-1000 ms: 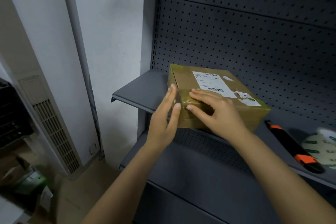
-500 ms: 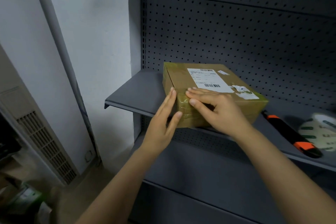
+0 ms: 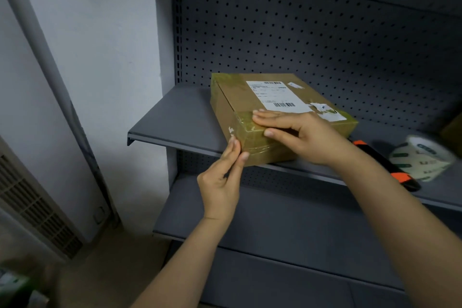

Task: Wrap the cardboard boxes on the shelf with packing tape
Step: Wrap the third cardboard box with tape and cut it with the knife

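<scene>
1. On the upper grey shelf (image 3: pixel 180 117), towards its left end, the cardboard box (image 3: pixel 240 97) lies flat, and its near corner sticks out past the shelf's front edge.
2. A white shipping label (image 3: pixel 275 95) with barcodes sits on top of the box. Glossy clear tape (image 3: pixel 246 122) covers the near left corner and runs down the front face.
3. My right hand (image 3: pixel 300 137) lies across the near top of the box. The fingers are flat and straight, pressing the tape down, and the thumb rests over the front edge. Nothing is clasped in it.
4. My left hand (image 3: pixel 220 182) comes up from below. Its fingers are straight and close together, with the tips against the box's near left corner just under the taped edge. It looks like a press rather than a grasp, though I cannot tell if a tape end is nipped between thumb and forefinger.
5. To the right on the same shelf, just beyond my right forearm, lies a black and orange utility knife (image 3: pixel 382 161). The roll of packing tape (image 3: pixel 422 157) stands tilted just beside it, apart from the box.
6. Behind the box rises the dark perforated back panel (image 3: pixel 300 32), and a second grey shelf (image 3: pixel 287 227) runs below my arms.
7. Left of the rack are a pale wall (image 3: pixel 100 32), a slanting pipe (image 3: pixel 42 57) and a unit with a vent grille (image 3: pixel 32 207).
</scene>
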A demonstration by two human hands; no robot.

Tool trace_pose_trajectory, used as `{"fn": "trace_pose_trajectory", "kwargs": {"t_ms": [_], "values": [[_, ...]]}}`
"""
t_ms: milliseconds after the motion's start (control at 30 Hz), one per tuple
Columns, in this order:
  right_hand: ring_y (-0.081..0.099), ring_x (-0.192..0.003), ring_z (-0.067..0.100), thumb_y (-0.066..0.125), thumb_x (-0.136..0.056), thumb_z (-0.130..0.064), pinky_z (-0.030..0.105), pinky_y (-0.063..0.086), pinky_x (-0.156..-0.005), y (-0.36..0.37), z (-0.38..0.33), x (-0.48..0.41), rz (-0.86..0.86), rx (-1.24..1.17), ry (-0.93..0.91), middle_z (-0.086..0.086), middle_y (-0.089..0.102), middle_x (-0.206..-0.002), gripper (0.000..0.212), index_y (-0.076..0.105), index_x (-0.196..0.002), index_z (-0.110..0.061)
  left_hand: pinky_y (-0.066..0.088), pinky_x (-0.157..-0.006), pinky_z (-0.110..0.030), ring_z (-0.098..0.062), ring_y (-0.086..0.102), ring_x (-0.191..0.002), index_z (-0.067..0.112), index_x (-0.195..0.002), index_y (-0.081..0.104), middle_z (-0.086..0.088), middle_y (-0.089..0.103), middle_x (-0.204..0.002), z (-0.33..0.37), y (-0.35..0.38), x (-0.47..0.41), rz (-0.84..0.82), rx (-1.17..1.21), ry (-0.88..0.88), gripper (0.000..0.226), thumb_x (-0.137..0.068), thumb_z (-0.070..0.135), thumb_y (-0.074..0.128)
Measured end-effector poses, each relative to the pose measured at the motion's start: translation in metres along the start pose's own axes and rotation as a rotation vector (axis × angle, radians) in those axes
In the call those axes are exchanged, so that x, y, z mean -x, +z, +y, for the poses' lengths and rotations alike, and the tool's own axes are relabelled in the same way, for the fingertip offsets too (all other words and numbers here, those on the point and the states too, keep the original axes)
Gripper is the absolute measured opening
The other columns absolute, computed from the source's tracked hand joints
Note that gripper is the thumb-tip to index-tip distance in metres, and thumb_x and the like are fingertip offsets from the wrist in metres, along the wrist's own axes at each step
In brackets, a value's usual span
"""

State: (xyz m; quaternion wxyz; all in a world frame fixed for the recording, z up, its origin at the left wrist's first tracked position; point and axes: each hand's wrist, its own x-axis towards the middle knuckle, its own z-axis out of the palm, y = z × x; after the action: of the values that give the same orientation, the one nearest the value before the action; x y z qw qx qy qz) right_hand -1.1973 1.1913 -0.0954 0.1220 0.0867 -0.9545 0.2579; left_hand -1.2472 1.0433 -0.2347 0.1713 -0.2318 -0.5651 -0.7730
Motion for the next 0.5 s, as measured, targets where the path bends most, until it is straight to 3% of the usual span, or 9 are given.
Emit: {"fn": "trace_pose_trajectory", "kwargs": {"t_ms": [133, 333, 400, 500], "values": [[0.036, -0.136, -0.007, 0.059, -0.097, -0.016, 0.022, 0.026, -0.117, -0.010, 0.002, 0.000, -0.091, 0.078, 0.021, -0.018, 0.045, -0.146, 0.044, 0.052, -0.139, -0.026, 0.049, -0.100, -0.024, -0.007, 0.063, -0.116, 0.022, -0.114, 0.068, 0.009, 0.068, -0.118, 0.012, -0.003, -0.006, -0.035, 0.087, -0.136, 0.031, -0.084, 0.013, 0.072], [0.048, -0.130, -0.003, 0.081, -0.072, -0.031, 0.028, 0.033, -0.115, 0.013, -0.004, 0.004, 0.145, -0.083, 0.043, -0.011, 0.058, -0.134, 0.059, 0.062, -0.127, -0.023, 0.051, -0.100, -0.029, -0.008, 0.064, -0.117, 0.028, -0.112, 0.069, 0.007, 0.070, -0.119, 0.019, -0.003, -0.005, -0.016, 0.112, -0.175, 0.029, -0.083, 0.023, 0.071], [0.050, -0.129, 0.001, 0.082, -0.072, -0.025, 0.031, 0.035, -0.115, 0.021, -0.002, 0.004, 0.197, -0.112, 0.016, -0.007, 0.060, -0.132, 0.057, 0.062, -0.126, -0.019, 0.051, -0.098, -0.026, -0.008, 0.065, -0.114, 0.028, -0.110, 0.070, 0.010, 0.071, -0.116, 0.019, 0.000, -0.005, 0.008, 0.108, -0.178, 0.029, -0.082, 0.023, 0.072], [0.047, -0.131, 0.000, 0.077, -0.080, -0.019, 0.026, 0.032, -0.115, 0.013, 0.000, 0.003, 0.122, -0.136, 0.035, -0.007, 0.058, -0.135, 0.051, 0.061, -0.128, -0.018, 0.051, -0.095, -0.020, -0.006, 0.065, -0.113, 0.029, -0.107, 0.070, 0.017, 0.070, -0.110, 0.020, -0.003, -0.009, -0.032, 0.106, -0.186, 0.027, -0.082, 0.021, 0.071]]}}
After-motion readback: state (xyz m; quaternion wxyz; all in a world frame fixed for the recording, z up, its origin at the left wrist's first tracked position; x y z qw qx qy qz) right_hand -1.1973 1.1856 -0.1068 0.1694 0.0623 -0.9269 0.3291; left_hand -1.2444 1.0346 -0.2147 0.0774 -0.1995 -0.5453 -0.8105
